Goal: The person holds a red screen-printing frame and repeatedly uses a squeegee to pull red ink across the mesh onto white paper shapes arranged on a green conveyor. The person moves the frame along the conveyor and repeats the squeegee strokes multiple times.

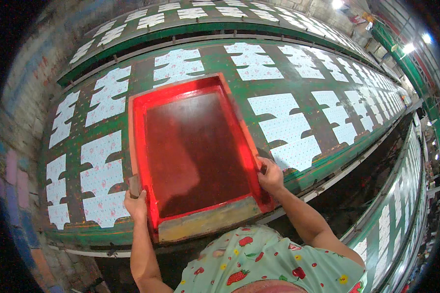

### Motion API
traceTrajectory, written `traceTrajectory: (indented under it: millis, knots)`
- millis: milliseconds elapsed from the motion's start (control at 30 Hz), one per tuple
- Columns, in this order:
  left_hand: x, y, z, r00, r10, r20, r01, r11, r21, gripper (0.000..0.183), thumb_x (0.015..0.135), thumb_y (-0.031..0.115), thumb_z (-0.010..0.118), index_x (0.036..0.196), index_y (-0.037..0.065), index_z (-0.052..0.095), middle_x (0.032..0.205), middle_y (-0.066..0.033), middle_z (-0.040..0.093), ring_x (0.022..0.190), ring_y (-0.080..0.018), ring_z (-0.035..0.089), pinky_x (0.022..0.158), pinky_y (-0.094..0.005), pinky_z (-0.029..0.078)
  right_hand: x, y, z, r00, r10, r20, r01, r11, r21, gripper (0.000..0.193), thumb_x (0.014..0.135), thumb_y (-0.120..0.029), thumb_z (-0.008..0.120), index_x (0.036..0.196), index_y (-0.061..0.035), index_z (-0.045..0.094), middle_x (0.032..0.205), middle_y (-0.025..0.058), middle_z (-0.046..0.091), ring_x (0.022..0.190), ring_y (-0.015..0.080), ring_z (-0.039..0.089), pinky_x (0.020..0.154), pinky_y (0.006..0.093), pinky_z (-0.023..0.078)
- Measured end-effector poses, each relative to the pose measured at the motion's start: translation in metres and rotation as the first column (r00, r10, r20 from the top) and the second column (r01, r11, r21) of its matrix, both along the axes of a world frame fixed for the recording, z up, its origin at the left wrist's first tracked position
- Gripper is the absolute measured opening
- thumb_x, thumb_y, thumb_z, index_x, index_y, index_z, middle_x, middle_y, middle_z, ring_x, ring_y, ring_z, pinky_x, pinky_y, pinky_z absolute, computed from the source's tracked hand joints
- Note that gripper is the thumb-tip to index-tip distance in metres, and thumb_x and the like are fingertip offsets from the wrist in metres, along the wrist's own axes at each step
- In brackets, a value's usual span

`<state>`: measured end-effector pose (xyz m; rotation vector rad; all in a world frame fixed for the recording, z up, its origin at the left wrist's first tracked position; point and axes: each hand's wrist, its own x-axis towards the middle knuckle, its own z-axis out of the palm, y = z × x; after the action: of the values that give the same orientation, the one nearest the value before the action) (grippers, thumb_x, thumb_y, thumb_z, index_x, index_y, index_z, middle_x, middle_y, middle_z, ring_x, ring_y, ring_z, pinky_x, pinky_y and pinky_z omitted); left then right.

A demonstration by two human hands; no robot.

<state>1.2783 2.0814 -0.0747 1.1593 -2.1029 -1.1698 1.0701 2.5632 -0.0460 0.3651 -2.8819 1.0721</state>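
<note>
A wooden screen-printing frame (233, 105) with red-coated inner edges lies in front of me over the green table. Its dark red mesh (195, 151) carries my shadow. My left hand (137, 204) is closed on the frame's near left side, by a small wooden block (134, 185). On the opposite side, my right hand (270, 175) has its fingers wrapped round the frame's right edge, close to the near corner. Whatever lies beneath the frame is hidden. Pale cut fabric pieces (283, 129) with a small pattern lie flat on either side of it.
The long green printing table (237, 90) runs off to the right with rows of fabric pieces. Another such table (176, 31) stands beyond it, and a third (391, 219) at the right. A rough wall (22, 127) rises on the left.
</note>
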Motion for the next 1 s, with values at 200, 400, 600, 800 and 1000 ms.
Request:
traceTrajectory:
  millis: [200, 400, 600, 800, 1000]
  knots:
    - [-0.017, 0.001, 0.005, 0.992, 0.037, -0.117, -0.029, 0.998, 0.062, 0.031, 0.090, 0.004, 0.089, 0.117, -0.005, 0.076, 0.106, -0.0092, 0.080, 0.095, -0.0206, 0.074, 0.089, -0.0391, 0.058, -0.019, 0.010, 0.039, 0.999, 0.042, -0.028, -0.041, 0.999, 0.020, 0.051, 0.084, -0.005, 0.074, 0.133, -0.0155, 0.078, 0.119, 0.0173, 0.077, 0.108, 0.0408, 0.076, 0.093, 0.0503, 0.062]
    - [-0.053, 0.056, 0.019, 0.988, 0.028, -0.151, -0.017, 0.997, 0.070, 0.030, 0.089, 0.001, 0.090, 0.115, -0.005, 0.077, 0.102, -0.0081, 0.080, 0.089, -0.0178, 0.073, 0.086, -0.0359, 0.058, -0.064, 0.070, 0.034, 0.997, 0.001, -0.072, -0.011, 0.989, -0.150, 0.047, 0.082, -0.002, 0.077, 0.128, -0.0127, 0.082, 0.112, 0.0153, 0.079, 0.091, 0.0346, 0.077, 0.082, 0.0436, 0.063]
    - [-0.118, 0.176, 0.005, 0.962, 0.042, -0.270, -0.008, 0.992, 0.125, 0.028, 0.088, 0.002, 0.091, 0.111, -0.003, 0.077, 0.102, -0.0073, 0.080, 0.089, -0.0169, 0.073, 0.085, -0.0359, 0.058, -0.122, 0.186, 0.013, 0.995, -0.032, -0.090, 0.027, 0.997, -0.066, 0.051, 0.080, 0.000, 0.073, 0.129, -0.0128, 0.080, 0.111, 0.0148, 0.079, 0.103, 0.0360, 0.077, 0.092, 0.0449, 0.063]
    - [-0.177, 0.305, -0.003, 0.971, 0.031, -0.235, -0.003, 0.993, 0.118, 0.037, 0.089, 0.005, 0.091, 0.121, -0.005, 0.078, 0.107, -0.0101, 0.082, 0.095, -0.0178, 0.074, 0.090, -0.0356, 0.059, -0.178, 0.310, -0.011, 0.993, -0.077, -0.094, 0.075, 0.997, -0.027, 0.054, 0.078, 0.002, 0.070, 0.128, -0.0137, 0.080, 0.113, 0.0129, 0.080, 0.106, 0.0343, 0.078, 0.095, 0.0455, 0.062]
    - [-0.213, 0.390, -0.001, 0.965, 0.025, -0.262, -0.001, 0.996, 0.092, 0.038, 0.088, 0.005, 0.092, 0.121, -0.006, 0.077, 0.107, -0.0122, 0.082, 0.095, -0.0202, 0.075, 0.091, -0.0381, 0.059, -0.214, 0.388, -0.018, 0.986, -0.085, -0.141, 0.071, 0.992, -0.101, 0.054, 0.079, 0.001, 0.070, 0.129, -0.0137, 0.080, 0.112, 0.0135, 0.080, 0.108, 0.0345, 0.078, 0.097, 0.0447, 0.063]
